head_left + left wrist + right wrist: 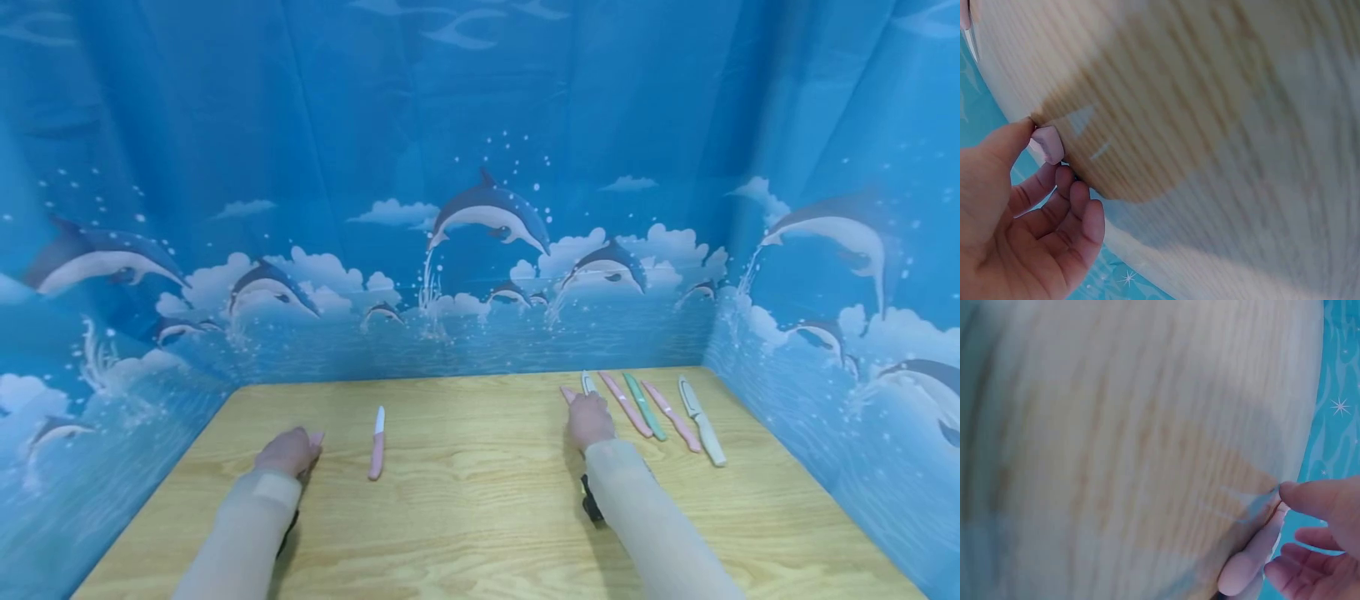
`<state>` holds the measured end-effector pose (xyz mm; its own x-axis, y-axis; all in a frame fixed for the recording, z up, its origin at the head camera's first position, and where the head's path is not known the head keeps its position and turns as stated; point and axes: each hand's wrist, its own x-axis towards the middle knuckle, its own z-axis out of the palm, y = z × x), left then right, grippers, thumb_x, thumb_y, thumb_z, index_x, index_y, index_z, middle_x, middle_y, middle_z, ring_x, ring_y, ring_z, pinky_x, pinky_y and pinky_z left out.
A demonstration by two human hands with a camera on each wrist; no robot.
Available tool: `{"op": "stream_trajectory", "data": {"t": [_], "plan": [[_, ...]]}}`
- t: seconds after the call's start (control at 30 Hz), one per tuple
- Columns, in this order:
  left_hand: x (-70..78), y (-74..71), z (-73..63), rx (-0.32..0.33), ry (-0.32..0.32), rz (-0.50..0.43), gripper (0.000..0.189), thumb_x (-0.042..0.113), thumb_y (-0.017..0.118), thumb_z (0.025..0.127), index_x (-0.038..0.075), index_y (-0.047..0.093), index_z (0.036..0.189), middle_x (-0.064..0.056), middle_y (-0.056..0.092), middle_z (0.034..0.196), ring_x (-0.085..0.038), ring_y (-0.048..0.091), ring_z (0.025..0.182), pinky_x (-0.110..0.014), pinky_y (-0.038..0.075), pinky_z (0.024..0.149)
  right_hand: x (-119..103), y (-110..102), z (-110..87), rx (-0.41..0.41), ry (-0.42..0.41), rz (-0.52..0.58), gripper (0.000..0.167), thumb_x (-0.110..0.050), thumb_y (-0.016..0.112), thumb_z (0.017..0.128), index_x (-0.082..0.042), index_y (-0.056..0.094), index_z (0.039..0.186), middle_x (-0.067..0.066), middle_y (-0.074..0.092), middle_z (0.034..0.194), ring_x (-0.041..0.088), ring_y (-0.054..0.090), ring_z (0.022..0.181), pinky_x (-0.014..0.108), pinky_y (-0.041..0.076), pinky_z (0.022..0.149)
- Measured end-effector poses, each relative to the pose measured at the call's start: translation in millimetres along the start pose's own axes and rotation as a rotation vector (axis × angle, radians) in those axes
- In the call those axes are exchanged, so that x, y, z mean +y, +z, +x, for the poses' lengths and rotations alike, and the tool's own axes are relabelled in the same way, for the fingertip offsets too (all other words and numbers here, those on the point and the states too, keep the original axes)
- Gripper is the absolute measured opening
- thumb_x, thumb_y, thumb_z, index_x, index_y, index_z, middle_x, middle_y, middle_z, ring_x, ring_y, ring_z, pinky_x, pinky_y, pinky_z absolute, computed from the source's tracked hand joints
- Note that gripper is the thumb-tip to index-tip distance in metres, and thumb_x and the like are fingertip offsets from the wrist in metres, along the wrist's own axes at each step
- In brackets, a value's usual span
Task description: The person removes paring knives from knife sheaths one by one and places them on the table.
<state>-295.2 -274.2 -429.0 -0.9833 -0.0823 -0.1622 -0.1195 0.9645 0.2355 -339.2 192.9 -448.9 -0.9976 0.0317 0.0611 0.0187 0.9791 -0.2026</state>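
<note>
At the left of the table, my left hand (pixel 288 452) pinches a pink-handled knife (pixel 1050 145) between thumb and index finger; only the handle end shows, its blade hidden. In the left wrist view the other fingers curl loosely. Another pink-handled knife (pixel 377 447) with a white blade lies just right of that hand. My right hand (pixel 590 421) is at the far right part of the table, thumb and finger on a pink knife handle (pixel 1244 567). Past its fingers shows a patterned blade (pixel 588 382), its handle hidden by the hand.
Right of my right hand lie a pink knife (pixel 627 406), a green knife (pixel 646 408), another pink knife (pixel 672 417) and a cream knife (pixel 705 425) in a slanted row. A blue dolphin-print curtain (pixel 480 108) surrounds the back and sides of the wooden table (pixel 465 508).
</note>
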Motion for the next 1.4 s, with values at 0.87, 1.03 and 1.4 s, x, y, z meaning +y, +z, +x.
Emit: {"op": "stream_trajectory", "data": {"t": [0.87,1.03,1.4], "plan": [[4.4,-1.5,0.1,-0.017,-0.047,-0.007,0.050,0.030,0.038,0.104,0.005,0.051,0.062,-0.012,0.055,0.063,-0.025,0.054,0.062,-0.039,0.048,0.064,5,-9,2.6,-0.172,0.127,0.059,0.027,-0.002,0.042,0.098,0.007,0.063,0.112,0.024,0.065,0.109,0.036,0.064,0.096,0.048,0.055,0.084],[8.2,-4.0,-1.8,-0.014,-0.046,0.005,0.043,0.027,0.041,0.102,0.002,0.053,0.070,-0.014,0.056,0.067,-0.026,0.056,0.065,-0.039,0.049,0.064,7,-13,3.7,-0.192,0.151,0.069,0.026,-0.005,0.045,0.096,0.005,0.063,0.112,0.022,0.066,0.110,0.035,0.065,0.095,0.049,0.054,0.084],[7.3,-2.7,-0.3,-0.017,-0.041,0.022,0.046,0.029,0.039,0.103,0.003,0.055,0.069,-0.014,0.059,0.070,-0.026,0.056,0.066,-0.043,0.051,0.068,1,-26,0.7,-0.241,0.215,0.121,0.048,-0.010,0.029,0.102,0.012,0.025,0.145,0.027,0.057,0.126,0.025,0.061,0.070,0.035,0.051,0.056]]}}
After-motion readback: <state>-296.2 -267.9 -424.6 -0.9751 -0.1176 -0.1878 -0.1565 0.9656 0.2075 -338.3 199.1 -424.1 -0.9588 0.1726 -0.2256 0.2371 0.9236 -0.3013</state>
